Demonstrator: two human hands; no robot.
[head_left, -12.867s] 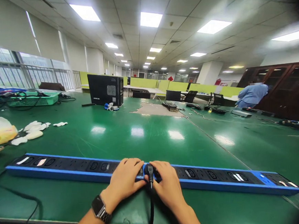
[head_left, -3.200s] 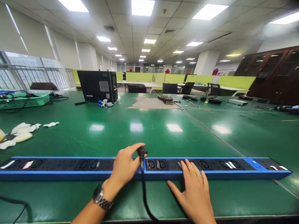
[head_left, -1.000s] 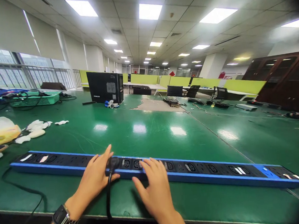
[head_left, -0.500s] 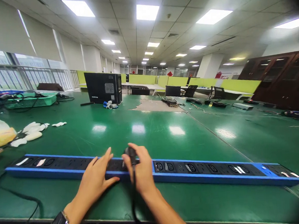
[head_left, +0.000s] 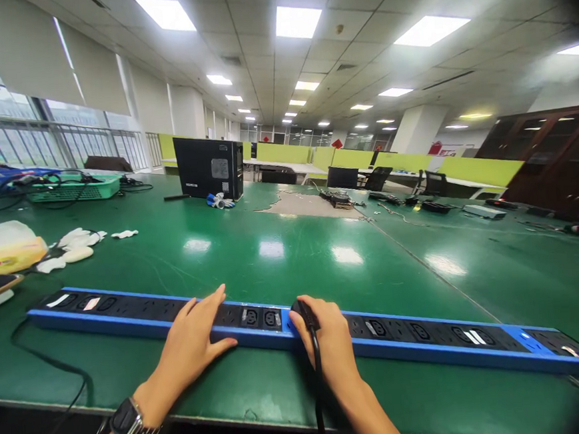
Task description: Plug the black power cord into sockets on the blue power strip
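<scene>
A long blue and black power strip (head_left: 419,340) lies across the near edge of the green table (head_left: 292,257). My left hand (head_left: 194,331) rests flat on the strip with fingers stretched out, a watch on its wrist. My right hand (head_left: 329,337) is closed round a black plug (head_left: 303,311) and holds it on the strip's middle sockets. The plug's black cable (head_left: 316,382) runs down over my wrist and off the table edge. Two empty sockets (head_left: 260,317) show between my hands.
A black computer case (head_left: 209,167) stands far back. White gloves (head_left: 74,244) and a yellow bag (head_left: 4,249) lie at the left, by a green basket (head_left: 74,189) of cables. A black cable (head_left: 50,363) trails off the strip's left end. Desks and chairs fill the background.
My right hand has carried the plug rightward and down onto the strip's middle sockets. My left hand stays flat on the strip. One second ago the plug sat by my left hand.
</scene>
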